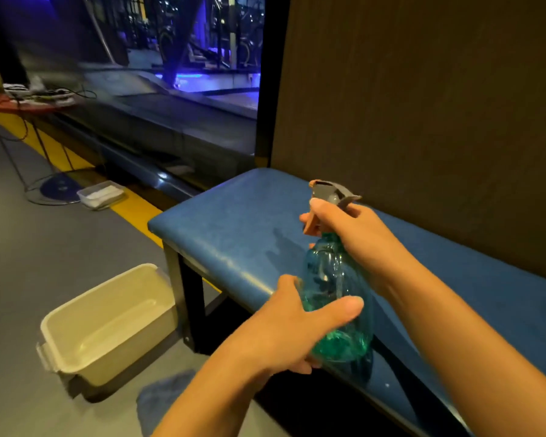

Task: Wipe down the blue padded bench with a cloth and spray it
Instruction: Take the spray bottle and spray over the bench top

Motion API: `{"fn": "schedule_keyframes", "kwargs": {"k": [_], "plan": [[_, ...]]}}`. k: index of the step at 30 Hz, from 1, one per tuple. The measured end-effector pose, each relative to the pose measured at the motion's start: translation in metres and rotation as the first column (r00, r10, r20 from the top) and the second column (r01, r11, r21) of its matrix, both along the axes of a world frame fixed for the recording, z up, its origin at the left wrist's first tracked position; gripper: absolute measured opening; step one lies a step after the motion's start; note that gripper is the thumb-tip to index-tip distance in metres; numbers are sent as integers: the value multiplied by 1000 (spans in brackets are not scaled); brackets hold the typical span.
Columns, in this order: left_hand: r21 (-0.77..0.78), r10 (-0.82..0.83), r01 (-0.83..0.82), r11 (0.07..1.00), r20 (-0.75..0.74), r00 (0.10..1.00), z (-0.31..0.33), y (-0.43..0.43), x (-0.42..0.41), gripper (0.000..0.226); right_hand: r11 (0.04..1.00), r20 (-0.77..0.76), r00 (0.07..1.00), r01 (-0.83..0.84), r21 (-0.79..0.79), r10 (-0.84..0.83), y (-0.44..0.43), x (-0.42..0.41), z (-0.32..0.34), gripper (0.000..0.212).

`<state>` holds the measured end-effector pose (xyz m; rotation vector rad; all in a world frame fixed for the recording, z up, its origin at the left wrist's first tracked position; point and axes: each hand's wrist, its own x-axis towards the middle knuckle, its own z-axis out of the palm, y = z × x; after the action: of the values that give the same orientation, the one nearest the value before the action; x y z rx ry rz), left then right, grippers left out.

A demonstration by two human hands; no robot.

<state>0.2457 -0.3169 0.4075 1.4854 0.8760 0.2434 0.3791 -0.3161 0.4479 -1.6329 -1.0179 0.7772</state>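
The blue padded bench (230, 222) runs from the centre to the lower right, along a dark wall. Over its front edge I hold a clear teal spray bottle (334, 288) with a grey head and an orange trigger, nozzle pointing left. My right hand (350, 228) grips its neck, fingers on the trigger. My left hand (297, 326) wraps the lower body of the bottle. A blue cloth (164, 395) lies on the floor below my left forearm.
An open cream plastic tub (76, 332) stands on the grey floor left of the bench leg. Farther back are a small clear container (100, 193), a round stand base with cables (59, 186) and a yellow floor strip (139, 209). A dark glass panel rises behind.
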Motion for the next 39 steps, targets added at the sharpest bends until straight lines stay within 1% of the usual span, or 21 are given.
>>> {"fn": "schedule_keyframes", "kwargs": {"k": [1, 3, 6, 8, 11, 15, 17, 19, 22, 24, 26, 28, 32, 34, 36, 39], "plan": [[-34, -30, 29, 999, -22, 999, 4, -3, 7, 66, 998, 28, 999, -40, -43, 42, -3, 4, 5, 30], [-104, -86, 81, 991, -47, 995, 9, -7, 22, 77, 983, 64, 991, -108, -146, 118, -7, 16, 13, 40], [-188, -81, 70, 980, -51, 995, 12, -10, 39, 102, 951, 49, 981, -167, -259, 185, -9, 26, 24, 49], [-189, -72, 62, 980, -47, 996, 11, -12, 44, 107, 941, 52, 976, -189, -282, 211, -8, 30, 24, 50], [-117, -94, 83, 990, -93, 991, 7, -11, 48, 108, 932, 89, 966, -208, -298, 244, -4, 32, 20, 51], [60, -59, 71, 996, -176, 983, 5, -10, 47, 93, 938, 128, 959, -210, -276, 253, 2, 35, 18, 54], [115, -29, 53, 992, -196, 980, 8, -10, 46, 86, 948, 174, 953, -201, -246, 247, 6, 35, 18, 52], [116, -14, 33, 993, -161, 987, 10, -11, 46, 80, 954, 218, 947, -182, -238, 234, 9, 35, 21, 47], [94, -26, 38, 995, -117, 993, 12, -14, 45, 83, 951, 264, 935, -168, -258, 237, 9, 33, 24, 40], [105, -18, 30, 994, -111, 994, 13, -16, 44, 78, 952, 264, 936, -166, -256, 234, 6, 34, 26, 36], [109, -1, 13, 994, -101, 995, 15, -21, 45, 70, 950, 235, 940, -185, -252, 245, 2, 35, 29, 35], [112, 12, -3, 994, -87, 996, 16, -26, 45, 68, 942, 230, 937, -199, -270, 263, -1, 35, 32, 38], [94, -21, 28, 995, -76, 997, 19, -29, 43, 71, 944, 309, 926, -120, -306, 218, -2, 32, 31, 35], [79, -37, 42, 996, -58, 998, 19, -30, 42, 67, 948, 293, 938, -93, -303, 186, -4, 33, 29, 34], [100, -38, 44, 994, -62, 997, 17, -30, 42, 63, 952, 257, 953, -79, -296, 159, -10, 32, 30, 32], [100, -48, 57, 993, -85, 995, 16, -35, 43, 65, 951, 221, 965, -71, -302, 142, -19, 35, 32, 32]]}}
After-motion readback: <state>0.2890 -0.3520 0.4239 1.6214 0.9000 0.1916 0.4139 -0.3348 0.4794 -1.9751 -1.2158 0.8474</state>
